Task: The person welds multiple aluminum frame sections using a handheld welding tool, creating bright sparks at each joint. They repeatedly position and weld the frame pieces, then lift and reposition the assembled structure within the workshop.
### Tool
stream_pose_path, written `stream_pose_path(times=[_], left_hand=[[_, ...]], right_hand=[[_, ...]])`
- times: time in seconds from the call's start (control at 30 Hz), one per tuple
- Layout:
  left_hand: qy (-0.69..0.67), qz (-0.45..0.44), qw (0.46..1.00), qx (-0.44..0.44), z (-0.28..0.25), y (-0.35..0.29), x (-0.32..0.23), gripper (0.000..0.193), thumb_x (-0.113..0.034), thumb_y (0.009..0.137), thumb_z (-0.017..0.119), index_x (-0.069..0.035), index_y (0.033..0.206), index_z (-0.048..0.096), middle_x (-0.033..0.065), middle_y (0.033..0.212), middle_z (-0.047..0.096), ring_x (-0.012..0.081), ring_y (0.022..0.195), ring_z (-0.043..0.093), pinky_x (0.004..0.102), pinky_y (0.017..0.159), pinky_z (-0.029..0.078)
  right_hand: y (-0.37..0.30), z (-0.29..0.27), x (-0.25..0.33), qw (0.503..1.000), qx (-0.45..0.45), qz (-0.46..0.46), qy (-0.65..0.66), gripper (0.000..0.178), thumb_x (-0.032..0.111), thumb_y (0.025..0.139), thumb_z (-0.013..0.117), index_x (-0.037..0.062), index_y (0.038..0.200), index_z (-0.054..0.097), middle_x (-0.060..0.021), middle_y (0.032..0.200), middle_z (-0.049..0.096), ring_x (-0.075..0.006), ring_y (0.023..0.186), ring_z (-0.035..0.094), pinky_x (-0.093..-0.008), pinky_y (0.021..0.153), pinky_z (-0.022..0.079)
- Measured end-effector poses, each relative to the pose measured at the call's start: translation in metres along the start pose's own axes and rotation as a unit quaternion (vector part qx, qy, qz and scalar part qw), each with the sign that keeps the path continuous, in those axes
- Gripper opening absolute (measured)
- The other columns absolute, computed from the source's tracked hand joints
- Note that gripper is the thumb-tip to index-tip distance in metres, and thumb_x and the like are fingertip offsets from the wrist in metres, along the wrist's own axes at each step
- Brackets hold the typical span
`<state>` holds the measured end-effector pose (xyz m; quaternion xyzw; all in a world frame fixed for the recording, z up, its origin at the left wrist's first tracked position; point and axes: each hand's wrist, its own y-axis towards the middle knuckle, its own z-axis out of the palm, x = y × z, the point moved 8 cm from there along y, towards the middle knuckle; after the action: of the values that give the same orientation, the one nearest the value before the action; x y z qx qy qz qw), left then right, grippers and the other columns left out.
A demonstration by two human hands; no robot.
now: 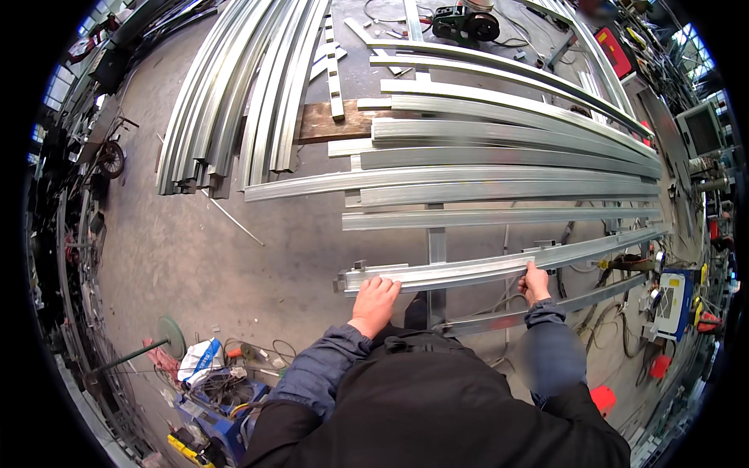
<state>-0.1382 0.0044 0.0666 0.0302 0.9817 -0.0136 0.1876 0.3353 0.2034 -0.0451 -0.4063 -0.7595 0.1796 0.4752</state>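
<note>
A long silvery metal profile [460, 274] lies crosswise in front of me on a metal frame [437, 243]. My left hand [376, 303] is closed over its near edge, close to the left end, with the fingers on top. Farther right, my right hand [535, 285] grips the same profile at its near edge. Part of its fingers is hidden. Small metal brackets [538, 246] sit along the profile's far side. Beyond it, several similar metal profiles [499, 220] rest side by side across the frame.
Bundles of long metal profiles [226, 101] lie at the far left, near a wooden board [343, 122]. A blue-and-white machine [672, 306] stands at the right among cables. At lower left are a blue machine [222, 413], a white bag [200, 360] and a round green base [172, 338] with a pole.
</note>
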Motion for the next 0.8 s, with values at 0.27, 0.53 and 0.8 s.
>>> stream_pose_path(times=[0.27,0.53,0.8], left_hand=[[-0.084,-0.002,0.994,-0.074,-0.059,0.032,0.006,0.038,-0.023,0.090,0.083,-0.011,0.124,0.073,0.0064,0.117,0.070,0.0294,0.111,0.066,0.0440,0.093,0.051],[0.035,-0.052,0.998,0.003,-0.050,0.125,0.127,0.059,-0.022,0.081,0.089,-0.009,0.134,0.067,0.0098,0.127,0.065,0.0311,0.121,0.062,0.0449,0.099,0.051],[0.224,0.275,0.935,-0.001,0.009,0.165,0.078,0.058,-0.015,0.096,0.058,-0.006,0.153,0.055,0.0093,0.131,0.059,0.0261,0.120,0.058,0.0430,0.105,0.046]], right_hand=[[-0.021,-0.006,-0.005,0.999,0.023,0.013,-0.025,0.075,0.069,0.110,0.053,-0.0039,0.097,0.065,-0.0113,0.073,0.064,-0.0222,0.053,0.063,-0.0386,0.046,0.051],[-0.132,0.027,-0.013,0.992,0.108,-0.039,-0.051,0.064,0.063,0.113,0.054,0.0003,0.106,0.065,-0.0046,0.065,0.056,-0.0145,0.047,0.054,-0.0330,0.044,0.044],[-0.198,0.046,-0.022,0.964,0.153,-0.152,-0.154,0.049,0.051,0.111,0.064,0.0026,0.107,0.069,-0.0041,0.077,0.066,-0.0135,0.062,0.062,-0.0331,0.059,0.052]])
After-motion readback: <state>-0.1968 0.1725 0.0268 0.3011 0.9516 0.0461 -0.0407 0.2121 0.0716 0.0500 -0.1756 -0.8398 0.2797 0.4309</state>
